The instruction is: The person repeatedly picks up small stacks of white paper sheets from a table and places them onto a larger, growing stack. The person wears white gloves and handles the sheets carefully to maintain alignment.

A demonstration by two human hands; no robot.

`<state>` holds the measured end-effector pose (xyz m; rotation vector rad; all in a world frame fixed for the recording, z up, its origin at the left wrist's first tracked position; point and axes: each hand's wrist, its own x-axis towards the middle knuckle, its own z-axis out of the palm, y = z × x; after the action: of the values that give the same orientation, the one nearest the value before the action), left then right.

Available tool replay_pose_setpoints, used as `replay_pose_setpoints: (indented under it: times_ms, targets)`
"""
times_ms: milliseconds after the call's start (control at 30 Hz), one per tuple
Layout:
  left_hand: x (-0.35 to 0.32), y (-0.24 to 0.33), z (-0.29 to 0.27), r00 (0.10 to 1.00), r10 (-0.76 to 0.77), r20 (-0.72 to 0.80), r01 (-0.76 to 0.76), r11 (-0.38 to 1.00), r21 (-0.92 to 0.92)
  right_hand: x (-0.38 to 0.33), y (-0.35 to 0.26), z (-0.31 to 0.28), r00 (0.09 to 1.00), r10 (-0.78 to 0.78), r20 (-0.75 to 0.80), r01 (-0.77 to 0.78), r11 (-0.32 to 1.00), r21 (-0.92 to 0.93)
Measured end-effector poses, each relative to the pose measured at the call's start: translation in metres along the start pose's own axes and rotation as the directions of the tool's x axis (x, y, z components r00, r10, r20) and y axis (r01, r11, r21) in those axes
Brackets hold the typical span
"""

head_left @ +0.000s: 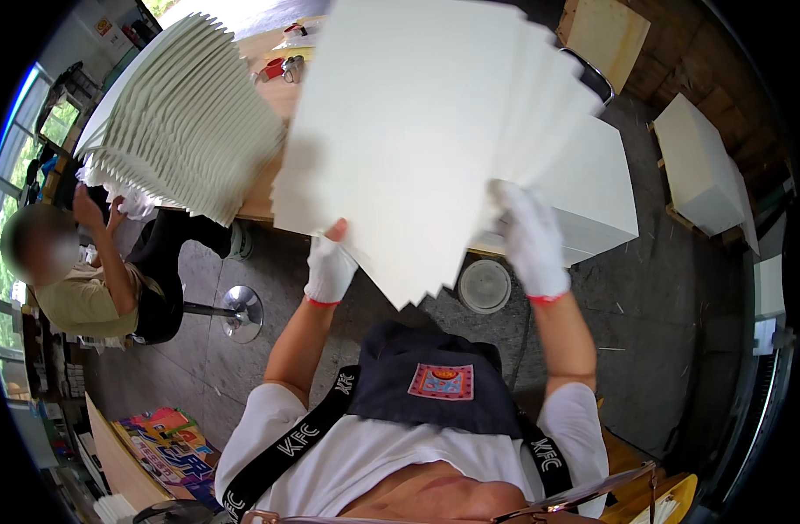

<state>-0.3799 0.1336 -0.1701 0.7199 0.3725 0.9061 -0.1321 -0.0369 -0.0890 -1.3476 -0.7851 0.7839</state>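
Note:
A fanned sheaf of large white paper sheets (400, 131) is held up in front of me over the table. My left hand (330, 266), in a white glove with a bare thumb, grips its lower left edge, thumb on top and fingers hidden beneath. At the right edge, where the sheets spread apart, my gloved right hand (533, 240) is closed on them; its fingertips are slightly blurred. Under and beside the sheaf, to the right, lies a stack of white sheets (596, 188). Left of it rises a tall pile of staggered white sheets (181, 118).
A seated person (85, 279) is at the left, hands by the tall pile. Red-handled tools (273, 70) lie on the wooden table (262, 188). A round-based stool (241, 313) and a round white lid (484, 286) are below. Another white stack (701, 166) stands far right.

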Motion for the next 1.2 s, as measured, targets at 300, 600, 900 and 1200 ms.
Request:
replay_pose_setpoints:
  times_ms: [300,600,900,1200]
  targets:
    - [0.112,-0.004,-0.145,0.947,0.213,-0.242,-0.178,0.971,0.158,0.106,0.152,0.177,0.974,0.219,-0.059,-0.207,0.963,0.171]
    - [0.131,-0.038,-0.189,0.834,-0.133,-0.535,0.137,0.99,-0.032,0.123,0.216,0.19,0.832,0.536,-0.143,-0.461,0.811,0.359]
    - [0.134,-0.044,-0.194,0.83,-0.159,-0.535,0.127,0.987,-0.097,0.128,0.232,0.191,0.82,0.554,-0.143,-0.452,0.78,0.433]
    - [0.142,-0.051,-0.204,0.858,-0.078,-0.508,0.014,0.992,-0.128,0.119,0.227,0.17,0.857,0.461,0.231,-0.508,0.681,0.527]
